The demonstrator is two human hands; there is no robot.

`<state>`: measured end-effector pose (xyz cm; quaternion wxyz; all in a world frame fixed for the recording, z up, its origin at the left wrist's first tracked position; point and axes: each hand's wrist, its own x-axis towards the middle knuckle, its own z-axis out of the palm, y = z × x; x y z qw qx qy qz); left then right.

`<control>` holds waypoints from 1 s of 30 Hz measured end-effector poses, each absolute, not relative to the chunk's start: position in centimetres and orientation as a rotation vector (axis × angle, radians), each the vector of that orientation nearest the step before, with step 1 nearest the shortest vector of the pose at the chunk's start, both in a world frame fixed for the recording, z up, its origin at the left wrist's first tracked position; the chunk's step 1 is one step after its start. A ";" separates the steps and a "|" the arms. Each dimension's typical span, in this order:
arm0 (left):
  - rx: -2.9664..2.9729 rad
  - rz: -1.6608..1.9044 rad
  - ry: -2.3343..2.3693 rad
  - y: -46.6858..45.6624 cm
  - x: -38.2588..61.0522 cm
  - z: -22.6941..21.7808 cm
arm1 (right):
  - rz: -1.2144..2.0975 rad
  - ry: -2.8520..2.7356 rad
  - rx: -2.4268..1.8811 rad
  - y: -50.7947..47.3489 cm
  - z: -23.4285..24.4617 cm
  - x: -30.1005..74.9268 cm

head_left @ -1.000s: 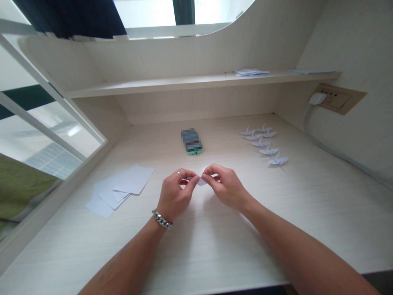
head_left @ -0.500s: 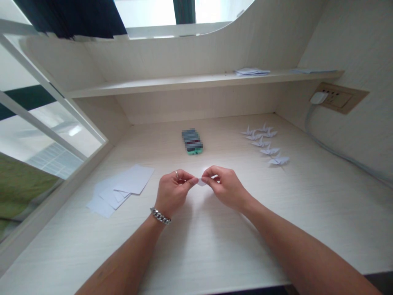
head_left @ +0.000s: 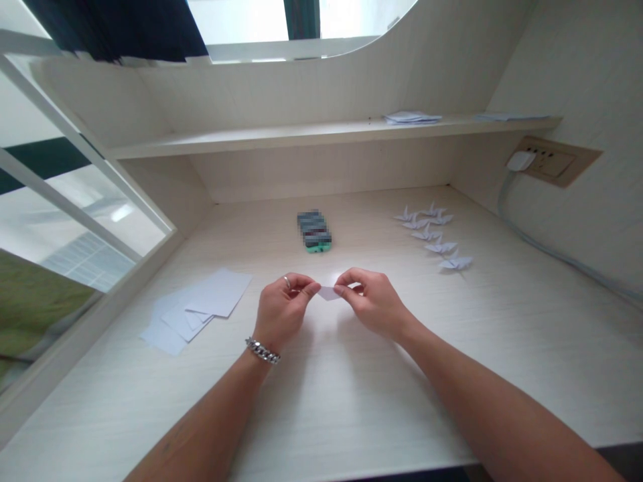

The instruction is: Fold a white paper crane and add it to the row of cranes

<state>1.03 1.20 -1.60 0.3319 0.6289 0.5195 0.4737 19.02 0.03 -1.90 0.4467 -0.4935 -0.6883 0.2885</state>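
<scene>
The left hand (head_left: 285,304) is pinching one end of a small white paper (head_left: 329,293), which is spanning the gap over the desk (head_left: 331,415) (light, even tension should be serving it best), while the right hand (head_left: 372,302) is pinching the other end.

Pale desktop (head_left: 321,402) under white sheets (head_left: 220,294); paper cranes (head_left: 426,233); blurred object (head_left: 315,231)

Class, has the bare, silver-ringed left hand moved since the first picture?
Yes: the left hand shifted slightly left, toward the loose, flat white paper sheets.
</scene>
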 end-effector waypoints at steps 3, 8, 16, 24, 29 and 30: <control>1.533 1.221 1.215 1.4 1.2 -1.9 | 0.748 -1.627 -1.197 0.2 -2.1 19.1; 1.483 1.194 1.121 1.5 1.3 -2.3 | 0.862 -1.581 -1.182 0.6 -2.7 19.0; 1.860 1.170 1.278 0.8 1.6 -2.2 | 0.943 -1.566 -1.083 0.2 -2.6 18.6; 2.095 1.189 1.258 0.2 1.8 -1.9 | 0.930 -1.530 -1.065 0.2 -2.3 18.4; 2.140 1.238 1.223 0.4 1.7 -1.9 | 0.983 -1.477 -1.024 0.3 -2.5 18.6; 2.163 1.240 1.225 0.3 1.7 -1.8 | 0.968 -1.500 -1.036 0.3 -2.4 18.6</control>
